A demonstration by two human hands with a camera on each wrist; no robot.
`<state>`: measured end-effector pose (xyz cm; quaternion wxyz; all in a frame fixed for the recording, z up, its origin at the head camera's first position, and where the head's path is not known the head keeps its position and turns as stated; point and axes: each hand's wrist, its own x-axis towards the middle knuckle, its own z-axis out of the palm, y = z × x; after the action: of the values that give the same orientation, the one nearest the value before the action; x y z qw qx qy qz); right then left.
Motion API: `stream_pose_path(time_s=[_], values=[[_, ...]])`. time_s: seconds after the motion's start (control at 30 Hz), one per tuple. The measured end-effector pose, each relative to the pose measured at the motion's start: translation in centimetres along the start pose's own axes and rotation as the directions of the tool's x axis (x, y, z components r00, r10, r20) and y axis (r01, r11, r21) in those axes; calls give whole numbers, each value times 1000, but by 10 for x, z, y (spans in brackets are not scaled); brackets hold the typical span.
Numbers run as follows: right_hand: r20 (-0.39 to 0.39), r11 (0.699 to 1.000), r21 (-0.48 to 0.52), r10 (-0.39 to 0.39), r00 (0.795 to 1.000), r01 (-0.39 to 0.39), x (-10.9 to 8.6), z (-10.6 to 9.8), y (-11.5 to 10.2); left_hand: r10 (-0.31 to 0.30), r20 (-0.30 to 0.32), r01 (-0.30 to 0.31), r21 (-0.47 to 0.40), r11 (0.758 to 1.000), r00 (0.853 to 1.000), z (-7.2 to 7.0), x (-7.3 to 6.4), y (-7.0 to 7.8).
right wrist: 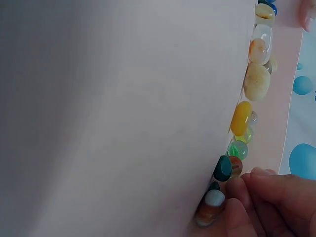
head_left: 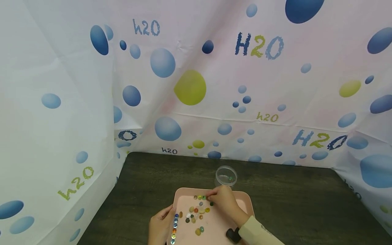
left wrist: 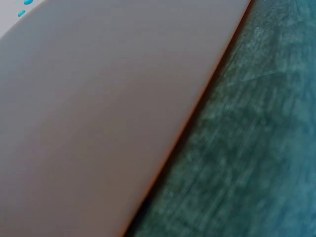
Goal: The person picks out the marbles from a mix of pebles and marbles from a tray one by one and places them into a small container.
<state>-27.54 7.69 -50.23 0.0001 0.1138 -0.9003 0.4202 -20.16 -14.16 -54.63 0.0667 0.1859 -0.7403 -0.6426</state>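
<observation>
A pink tray (head_left: 215,228) lies on the dark table. My left hand (head_left: 160,226) grips its left rim, thumb on the near side and fingers partly hidden. At the far end of the tray my right hand (head_left: 226,203) pinches a brownish glass marble (right wrist: 235,166), at the right end of a short row with a green marble (head_left: 203,197) and a yellow one (head_left: 199,197). Blue and yellow marbles (head_left: 175,225) line the left side. Polished stones (head_left: 196,210) lie scattered mid-tray, among them a yellow stone (right wrist: 241,118).
Just behind the tray stands a clear round tub (head_left: 226,175) with something small and greenish inside. Dark wood tabletop (head_left: 294,204) surrounds the tray. A printed sheet (head_left: 214,102) hangs behind and at the sides. The left wrist view holds mostly a blurred pale surface (left wrist: 108,113).
</observation>
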Motion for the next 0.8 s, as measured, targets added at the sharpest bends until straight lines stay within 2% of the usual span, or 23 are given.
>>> stream_pose_path(time_s=[0.33, 0.57, 0.8], values=[[-20, 999, -48, -26, 999, 25, 2, 3, -1, 4, -2, -4, 1, 1000, 1000, 0, 0, 0], [8, 1000, 29, 5, 1000, -5, 1, 2, 0, -3, 7, 3, -22, 1000, 1000, 1, 0, 0], [24, 999, -33, 0, 1000, 1, 4, 3, -3, 1, 6, -1, -21, 1000, 1000, 1, 0, -1]])
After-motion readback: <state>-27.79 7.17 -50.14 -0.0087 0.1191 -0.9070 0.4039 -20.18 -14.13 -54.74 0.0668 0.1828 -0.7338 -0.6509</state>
